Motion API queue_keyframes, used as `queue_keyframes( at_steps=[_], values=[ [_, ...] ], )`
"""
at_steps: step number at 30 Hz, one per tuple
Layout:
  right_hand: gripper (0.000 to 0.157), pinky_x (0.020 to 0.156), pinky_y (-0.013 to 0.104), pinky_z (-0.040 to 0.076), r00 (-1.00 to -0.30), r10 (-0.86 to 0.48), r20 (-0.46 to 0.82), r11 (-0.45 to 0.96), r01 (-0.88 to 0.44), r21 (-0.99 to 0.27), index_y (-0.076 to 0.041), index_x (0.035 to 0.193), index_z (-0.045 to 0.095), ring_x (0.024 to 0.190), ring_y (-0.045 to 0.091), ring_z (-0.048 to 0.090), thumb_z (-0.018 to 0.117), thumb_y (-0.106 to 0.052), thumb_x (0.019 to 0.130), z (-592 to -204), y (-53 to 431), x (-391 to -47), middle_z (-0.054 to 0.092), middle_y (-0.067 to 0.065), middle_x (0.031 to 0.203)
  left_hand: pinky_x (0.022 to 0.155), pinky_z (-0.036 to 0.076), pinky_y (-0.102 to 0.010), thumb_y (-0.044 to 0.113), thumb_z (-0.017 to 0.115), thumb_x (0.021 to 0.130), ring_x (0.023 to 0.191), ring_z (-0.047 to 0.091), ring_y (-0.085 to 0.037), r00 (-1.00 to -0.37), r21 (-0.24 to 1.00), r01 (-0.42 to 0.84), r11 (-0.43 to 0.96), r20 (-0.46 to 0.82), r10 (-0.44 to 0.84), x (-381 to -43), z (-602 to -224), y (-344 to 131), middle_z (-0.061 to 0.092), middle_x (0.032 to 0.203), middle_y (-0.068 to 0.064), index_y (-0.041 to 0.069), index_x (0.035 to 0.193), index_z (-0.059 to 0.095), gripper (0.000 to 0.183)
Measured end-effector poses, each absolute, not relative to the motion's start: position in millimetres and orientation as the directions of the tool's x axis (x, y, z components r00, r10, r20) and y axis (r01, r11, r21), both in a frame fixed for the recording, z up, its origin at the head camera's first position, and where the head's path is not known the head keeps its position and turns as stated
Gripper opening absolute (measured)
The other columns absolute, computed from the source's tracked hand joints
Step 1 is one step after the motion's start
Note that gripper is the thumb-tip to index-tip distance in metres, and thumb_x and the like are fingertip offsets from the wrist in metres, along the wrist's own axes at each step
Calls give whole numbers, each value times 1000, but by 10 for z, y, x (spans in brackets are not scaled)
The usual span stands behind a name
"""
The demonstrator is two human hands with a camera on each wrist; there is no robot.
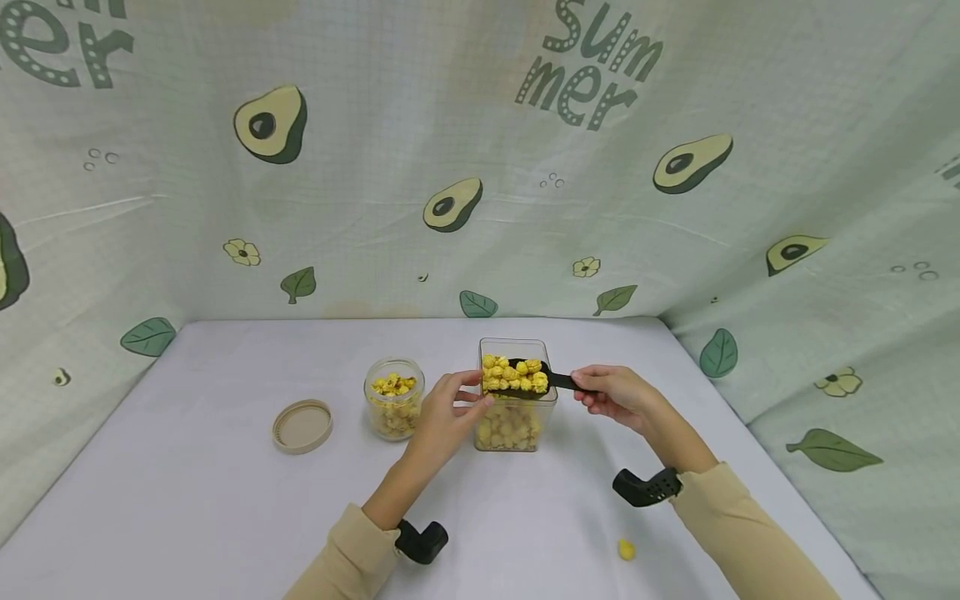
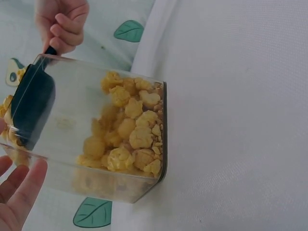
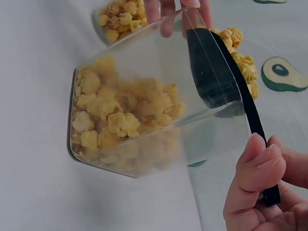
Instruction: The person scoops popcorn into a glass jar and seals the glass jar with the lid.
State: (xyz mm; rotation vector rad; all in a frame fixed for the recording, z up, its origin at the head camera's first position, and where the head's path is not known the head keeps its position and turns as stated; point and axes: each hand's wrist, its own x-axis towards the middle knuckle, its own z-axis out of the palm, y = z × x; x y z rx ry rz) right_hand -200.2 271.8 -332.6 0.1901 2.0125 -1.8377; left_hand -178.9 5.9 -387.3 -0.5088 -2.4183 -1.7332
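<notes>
My right hand (image 1: pixel 617 393) pinches the handle of a black scoop (image 3: pixel 211 67). Caramel-style popcorn (image 1: pixel 527 382) is heaped on the scoop, which lies across the mouth of a clear square canister (image 1: pixel 517 346). More popcorn (image 2: pixel 130 127) sits in the bottom part of the canister. With thumb and fingers at its left side near the rim, my left hand (image 1: pixel 447 417) holds the canister. A round glass jar (image 1: pixel 395 398) with popcorn in it stands just left of that hand.
A round beige lid (image 1: pixel 302 427) lies on the table left of the jar. One yellow piece (image 1: pixel 626 549) rests near the right forearm. The white-covered table (image 1: pixel 187 500) meets a printed cloth backdrop (image 1: pixel 360 167) at the back and sides.
</notes>
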Motion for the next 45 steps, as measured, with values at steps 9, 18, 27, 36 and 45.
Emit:
queue_keyframes(
  at_steps=[9, 18, 27, 36, 45],
  values=[
    [10, 55, 14, 49, -897, -205, -391, 33, 393, -919, -12, 89, 61, 58, 3, 53, 52, -11, 95, -3317, 2776, -1999, 63, -2, 70, 79, 56, -24, 22, 65, 87, 97, 60, -19, -940, 905, 325, 275, 277, 200, -1787, -3860, 55, 55, 119, -8, 8, 125, 54, 42],
    [15, 56, 14, 49, -897, -211, -389, 0, 398, -917, -14, 86, 62, 59, 4, 52, 51, -12, 96, -3273, 2812, -2023, 63, -3, 70, 81, 55, -24, 23, 65, 87, 98, 59, -19, -946, 906, 306, 294, 254, 202, -1795, -3845, 40, 55, 119, -7, 8, 126, 54, 43],
    [15, 55, 14, 49, -893, -239, -382, -16, 397, -918, -14, 87, 61, 58, 4, 52, 49, -11, 96, -3233, 2777, -2040, 63, -2, 70, 81, 56, -30, 17, 68, 85, 100, 59, -25, -925, 868, 378, 323, 338, 176, -1768, -3808, -144, 57, 117, -11, 6, 123, 55, 42],
    [11, 55, 14, 48, -889, -278, -363, -10, 380, -925, -12, 89, 60, 58, 4, 52, 50, -12, 96, -3111, 2639, -2056, 62, -2, 71, 80, 54, -38, 10, 72, 81, 99, 56, -26, -835, 713, 511, 480, 544, 82, -1730, -3738, -659, 60, 112, -8, 5, 116, 59, 38],
    [13, 54, 14, 47, -887, -312, -342, -4, 361, -933, -11, 89, 60, 57, 4, 51, 50, -12, 96, -3017, 2500, -2098, 62, -2, 71, 88, 43, -44, 20, 76, 77, 112, 43, -29, -883, 729, 426, 536, 465, 68, -1774, -3822, -1143, 48, 129, -13, 6, 130, 47, 62]
  ],
)
